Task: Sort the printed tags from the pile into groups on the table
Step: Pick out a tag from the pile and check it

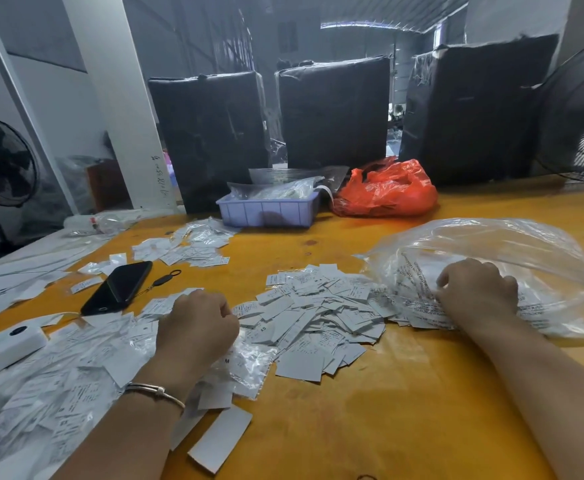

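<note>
White printed tags (321, 313) lie heaped at the centre of the yellow tabletop (404, 410), between your hands. Your left hand (197, 327) rests on the pile's left edge, fingers curled under; whether they pinch a tag cannot be told. Your right hand (477, 292) grips the clear plastic bag (491, 251) of tags.

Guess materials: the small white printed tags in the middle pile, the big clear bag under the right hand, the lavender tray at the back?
Small white printed tags: likely matte paper or thin card; flat, crisp-edged.
Big clear bag: thin glossy plastic film; crinkled, see-through, glare.
Lavender tray: apparently moulded rigid plastic; ribbed wall, even colour.
</note>
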### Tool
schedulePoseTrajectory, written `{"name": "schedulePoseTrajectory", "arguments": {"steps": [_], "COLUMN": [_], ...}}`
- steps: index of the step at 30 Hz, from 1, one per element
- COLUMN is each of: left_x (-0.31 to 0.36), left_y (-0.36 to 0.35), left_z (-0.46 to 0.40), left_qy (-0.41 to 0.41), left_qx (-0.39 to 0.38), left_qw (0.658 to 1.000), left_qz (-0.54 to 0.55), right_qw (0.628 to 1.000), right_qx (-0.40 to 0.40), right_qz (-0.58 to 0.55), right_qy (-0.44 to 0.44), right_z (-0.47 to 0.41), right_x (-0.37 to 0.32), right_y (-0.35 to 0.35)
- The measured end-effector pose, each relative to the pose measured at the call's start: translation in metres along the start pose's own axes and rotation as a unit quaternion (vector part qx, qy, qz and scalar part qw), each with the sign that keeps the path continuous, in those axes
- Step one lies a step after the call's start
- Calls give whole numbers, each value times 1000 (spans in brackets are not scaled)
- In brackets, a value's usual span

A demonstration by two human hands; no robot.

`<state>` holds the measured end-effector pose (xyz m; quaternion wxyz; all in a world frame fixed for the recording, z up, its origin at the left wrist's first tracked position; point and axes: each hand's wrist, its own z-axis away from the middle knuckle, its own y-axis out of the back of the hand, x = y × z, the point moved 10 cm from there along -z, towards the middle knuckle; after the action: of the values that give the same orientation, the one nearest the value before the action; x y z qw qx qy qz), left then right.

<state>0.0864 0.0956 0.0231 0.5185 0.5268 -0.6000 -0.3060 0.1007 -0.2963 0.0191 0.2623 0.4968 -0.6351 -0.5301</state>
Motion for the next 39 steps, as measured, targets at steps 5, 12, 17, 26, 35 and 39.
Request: {"name": "schedulePoseTrajectory", "arguments": {"steps": [5, 12, 17, 26, 35, 39], "left_x": [4, 19, 28, 34, 36, 44], "left_y": [1, -3, 1, 0, -4, 0], "left_z": [1, 5, 9, 10, 10, 14], "left_qy": [-1, -44, -78, -99, -101, -132], "left_qx": [10, 9, 26, 25, 16, 3], "left_qw": [1000, 990, 981, 970, 968, 946], "left_qz": [16, 131, 176, 221, 229, 295], "right_qw": [999, 990, 939, 958, 895, 732], "right_qx": [13, 82, 138, 54, 117, -131], "right_qz": [-35, -113, -313, -279, -416, -654], "right_qy": [4, 28, 26, 28, 109, 141], "right_z": [-2, -4, 4, 19, 31, 51], "right_x": [0, -6, -1, -26, -39, -82], "right_y": [3, 11, 26, 18, 47, 23]}}
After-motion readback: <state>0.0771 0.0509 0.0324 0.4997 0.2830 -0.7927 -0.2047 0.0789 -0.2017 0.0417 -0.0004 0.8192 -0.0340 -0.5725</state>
